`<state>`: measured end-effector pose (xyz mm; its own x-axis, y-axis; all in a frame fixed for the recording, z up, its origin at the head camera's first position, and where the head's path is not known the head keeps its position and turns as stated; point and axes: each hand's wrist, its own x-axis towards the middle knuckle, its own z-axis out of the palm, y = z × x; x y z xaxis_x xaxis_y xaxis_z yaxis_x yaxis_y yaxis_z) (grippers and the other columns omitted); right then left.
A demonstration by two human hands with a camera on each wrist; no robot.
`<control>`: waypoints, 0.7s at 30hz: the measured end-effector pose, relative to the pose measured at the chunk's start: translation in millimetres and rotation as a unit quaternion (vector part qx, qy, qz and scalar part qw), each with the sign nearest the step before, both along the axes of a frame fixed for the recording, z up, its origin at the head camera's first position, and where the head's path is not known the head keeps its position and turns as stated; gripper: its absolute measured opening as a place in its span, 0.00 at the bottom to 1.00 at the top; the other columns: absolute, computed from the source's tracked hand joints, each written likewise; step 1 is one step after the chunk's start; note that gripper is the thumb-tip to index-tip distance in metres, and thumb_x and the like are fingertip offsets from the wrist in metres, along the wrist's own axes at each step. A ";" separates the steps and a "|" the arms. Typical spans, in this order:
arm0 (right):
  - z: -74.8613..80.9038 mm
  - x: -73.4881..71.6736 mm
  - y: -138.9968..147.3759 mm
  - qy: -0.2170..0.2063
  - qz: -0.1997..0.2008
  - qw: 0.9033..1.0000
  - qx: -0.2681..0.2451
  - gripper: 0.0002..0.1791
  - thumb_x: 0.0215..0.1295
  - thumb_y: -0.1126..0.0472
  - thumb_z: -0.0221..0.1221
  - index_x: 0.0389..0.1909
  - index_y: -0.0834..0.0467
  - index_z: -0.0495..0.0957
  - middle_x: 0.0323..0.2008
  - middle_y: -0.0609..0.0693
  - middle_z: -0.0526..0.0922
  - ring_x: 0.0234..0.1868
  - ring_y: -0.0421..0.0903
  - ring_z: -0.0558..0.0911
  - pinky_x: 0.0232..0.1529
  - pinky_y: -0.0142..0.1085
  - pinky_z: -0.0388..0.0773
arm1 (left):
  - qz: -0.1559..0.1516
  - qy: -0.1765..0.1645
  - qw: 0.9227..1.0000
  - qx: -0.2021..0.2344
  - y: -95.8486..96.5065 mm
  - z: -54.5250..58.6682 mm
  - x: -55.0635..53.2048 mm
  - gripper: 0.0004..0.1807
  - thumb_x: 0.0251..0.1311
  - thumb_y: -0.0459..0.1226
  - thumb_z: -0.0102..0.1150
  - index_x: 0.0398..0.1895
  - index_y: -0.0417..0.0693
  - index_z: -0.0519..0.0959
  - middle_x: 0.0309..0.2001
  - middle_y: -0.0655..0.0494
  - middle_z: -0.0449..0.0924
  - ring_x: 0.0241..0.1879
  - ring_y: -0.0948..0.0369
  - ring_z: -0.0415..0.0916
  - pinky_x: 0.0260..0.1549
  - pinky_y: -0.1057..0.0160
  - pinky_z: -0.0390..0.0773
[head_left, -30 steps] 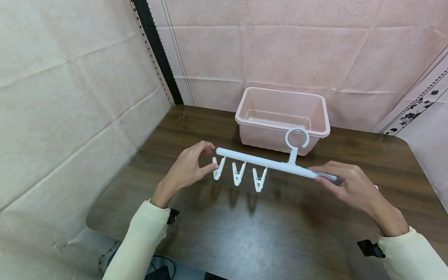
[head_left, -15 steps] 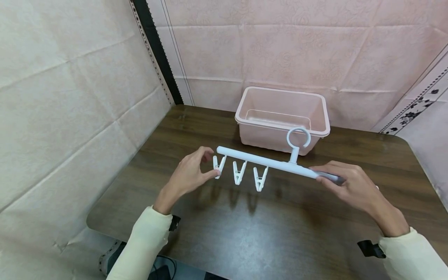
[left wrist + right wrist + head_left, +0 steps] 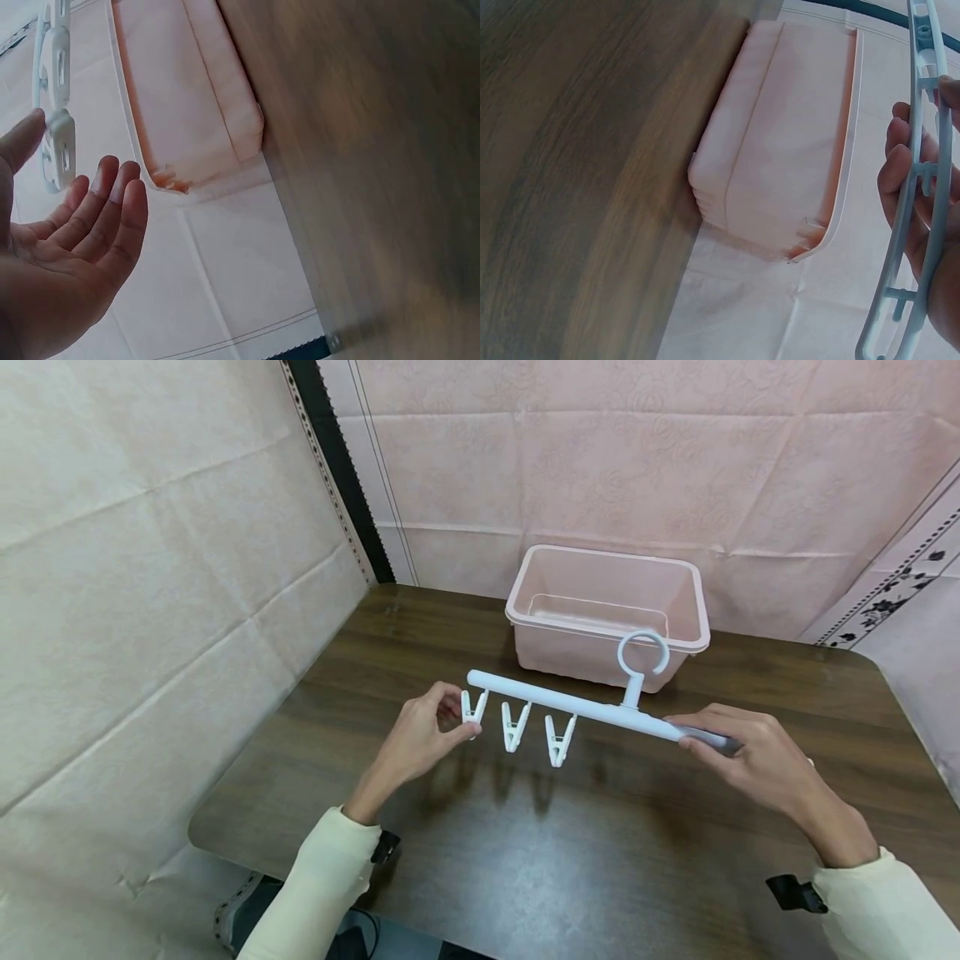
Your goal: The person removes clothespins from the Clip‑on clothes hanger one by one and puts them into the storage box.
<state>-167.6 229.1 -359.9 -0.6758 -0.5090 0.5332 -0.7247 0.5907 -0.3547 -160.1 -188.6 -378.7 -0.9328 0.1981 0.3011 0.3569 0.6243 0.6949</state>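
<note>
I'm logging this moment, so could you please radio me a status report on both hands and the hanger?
Right grip holds hanger by one end. Left grip loosely open at end clip. Hanger raised; pink bin behind, nothing seen blocking.

This was a cloth-lined booth or room corner, whether in a home or an office could not be told: pale creased fabric (image 3: 165,568) hung on the left, pinkish fabric (image 3: 637,468) covered the far side, closing in a wood-grain desk (image 3: 585,877)
</note>
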 end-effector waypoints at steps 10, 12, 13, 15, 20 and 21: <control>-1.4 0.5 0.8 0.002 -0.008 1.000 0.005 0.24 0.51 0.73 0.72 0.47 0.46 0.87 0.35 0.34 0.81 0.26 0.34 0.73 0.28 0.26 0.67 | -0.014 -0.071 0.985 0.157 3.9 -3.2 -2.5 0.20 0.60 0.25 0.66 0.50 0.36 0.68 0.35 0.47 0.85 0.37 0.52 0.82 0.40 0.59 0.81; -1.6 0.5 0.8 0.001 -0.008 1.000 0.006 0.24 0.52 0.73 0.72 0.47 0.46 0.87 0.35 0.34 0.82 0.26 0.34 0.73 0.28 0.26 0.67 | -0.021 -0.087 0.976 0.196 4.8 -3.8 -2.6 0.19 0.61 0.23 0.63 0.50 0.35 0.67 0.36 0.41 0.85 0.37 0.46 0.83 0.39 0.58 0.82; -1.6 0.3 0.8 0.001 -0.008 1.000 0.007 0.24 0.52 0.73 0.72 0.47 0.46 0.87 0.35 0.34 0.82 0.26 0.34 0.73 0.28 0.26 0.67 | -0.025 -0.094 0.972 0.215 5.2 -4.0 -2.5 0.19 0.61 0.21 0.62 0.51 0.35 0.66 0.36 0.39 0.84 0.37 0.42 0.83 0.39 0.56 0.83; -1.5 0.0 0.5 0.001 -0.006 1.000 0.006 0.24 0.52 0.73 0.72 0.47 0.46 0.87 0.36 0.34 0.82 0.26 0.34 0.73 0.28 0.26 0.68 | -0.031 -0.103 0.963 0.247 5.7 -4.5 -2.4 0.19 0.61 0.19 0.60 0.51 0.34 0.65 0.37 0.33 0.83 0.37 0.37 0.82 0.38 0.53 0.83; -1.1 -0.7 -0.3 0.005 -0.003 1.000 0.007 0.24 0.52 0.73 0.72 0.46 0.46 0.87 0.35 0.33 0.81 0.26 0.34 0.72 0.28 0.26 0.67 | -0.040 -0.102 0.952 0.284 5.9 -5.3 -1.5 0.19 0.62 0.17 0.57 0.52 0.33 0.64 0.36 0.32 0.82 0.36 0.35 0.82 0.37 0.52 0.83; -1.0 -0.8 -0.4 0.005 -0.003 1.000 0.008 0.24 0.52 0.73 0.72 0.46 0.46 0.87 0.35 0.33 0.81 0.26 0.34 0.72 0.28 0.26 0.67 | -0.042 -0.099 0.952 0.288 5.8 -5.2 -1.2 0.19 0.62 0.18 0.57 0.53 0.32 0.64 0.36 0.33 0.82 0.36 0.36 0.82 0.37 0.53 0.83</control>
